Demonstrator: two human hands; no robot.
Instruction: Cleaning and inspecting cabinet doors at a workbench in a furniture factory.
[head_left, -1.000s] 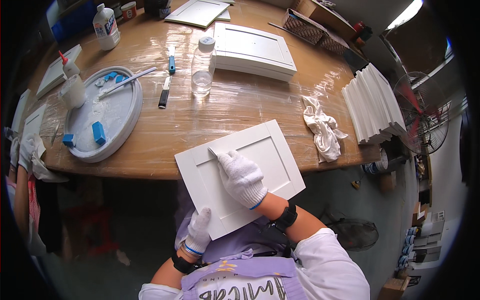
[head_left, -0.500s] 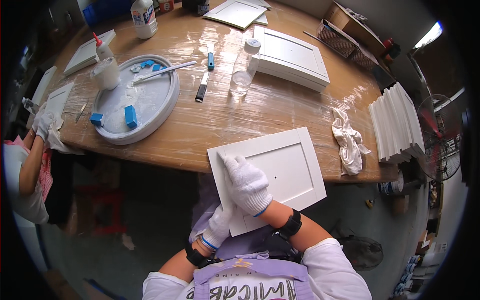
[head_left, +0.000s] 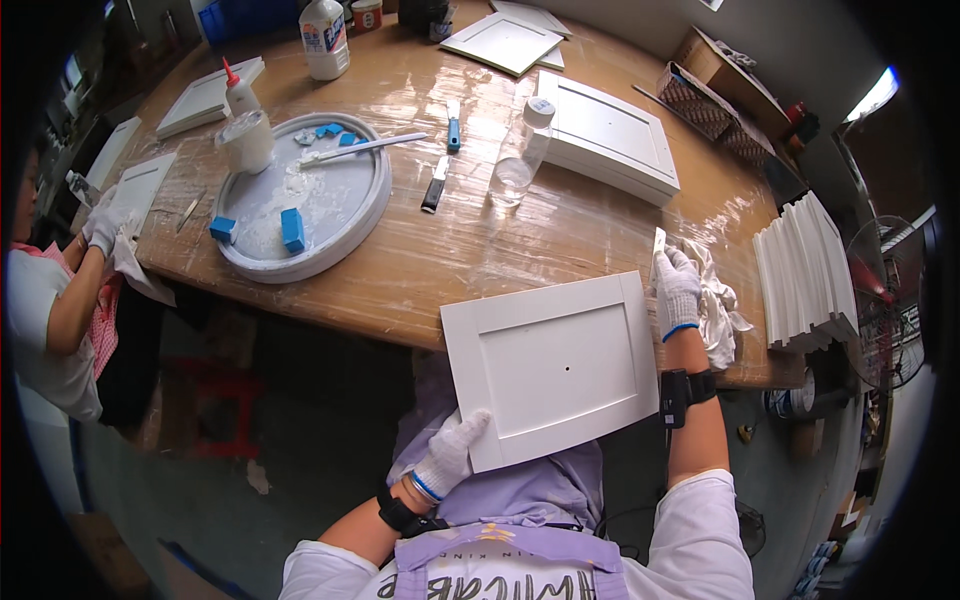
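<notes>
A white framed panel (head_left: 565,370) with a small dark hole in its recessed middle rests partly on the table's front edge, tilted toward me. My left hand (head_left: 450,455), in a white knitted glove, is closed on the panel's lower left corner. My right hand (head_left: 679,290), gloved the same way, is off the panel, just past its right edge. Its fingers are closed around a small, slim white strip (head_left: 659,243), whose exact kind I cannot make out. Right beside that hand a crumpled white cloth (head_left: 718,315) lies on the table.
A round tray (head_left: 375,215) holds blue blocks and white paste. Two scrapers (head_left: 454,130) and a clear bottle (head_left: 512,170) lie or stand beyond. Stacked panels (head_left: 610,135) sit behind; more stand at right (head_left: 805,270). A co-worker's gloved hands (head_left: 103,225) work at left.
My right hand has left the panel's left side and moved right, to beside the cloth. The left hand stays at the lower left corner. The view has shifted slightly.
</notes>
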